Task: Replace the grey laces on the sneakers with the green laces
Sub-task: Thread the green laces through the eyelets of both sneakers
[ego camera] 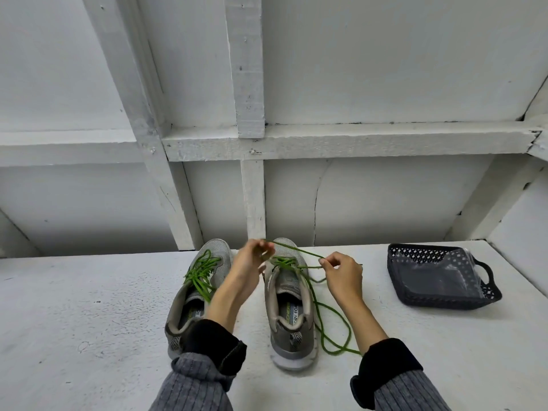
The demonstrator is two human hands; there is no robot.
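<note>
Starting at my left, the left sneaker (195,289) sits on the white desk (89,307) just outside my left wrist, its green lace (201,272) already threaded and lying in loose loops over the tongue. My left hand (252,268) is raised over the toe end of the right sneaker (289,307), its fingers (262,250) curled and pinching one strand of the second green lace (323,330) just above the upper eyelets. From that pinch the cord runs across to my right hand (344,274), whose thumb and forefinger nip the other strand; the rest of the lace drops below those fingers and trails in a long slack loop along the sneaker's outer side. I judge the cord light, round, limp and a little slick, so it should be taken close to its stiff tip and kept under gentle tension. The sneaker looks light and soft, so it could slide if I pull hard. Far to the right of my right fingers, well apart, a dark basket (439,295) holds what looks like a clear plastic bag. I see no grey laces.
</note>
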